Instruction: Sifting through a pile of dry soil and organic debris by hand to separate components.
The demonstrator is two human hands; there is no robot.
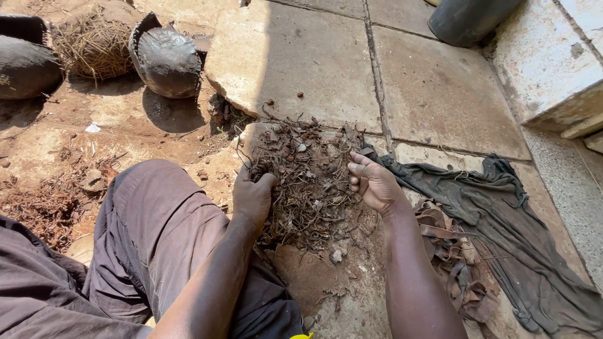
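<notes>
Both hands are down in the roots [308, 179], a tangled heap of dry, dirty strands and leaf bits lying on the slabs [301, 59] right in front of the person. The left hand [253, 193] sits at the heap's left edge, fingers curled shut around a clump of roots. The right hand [375, 183] is at the right edge, fingers bent inward and pinching into the strands, thumb side up.

The left knee, in brown trousers [151, 226], juts forward just beside the left hand. To the right of the heap a dark cloth [496, 207] lies crumpled across the slabs, and brown strips [455, 257] of something leathery rest on it near the right forearm.

Up at the top left, on bare soil, a cracked dark pot [166, 59] stands next to a bundle of dry grass [94, 44], with another dark rounded vessel [25, 66] at the far left edge. A grey bin [468, 19] stands at the top right, touching a pale step [549, 63]. Reddish debris [44, 207] litters the ground on the left.
</notes>
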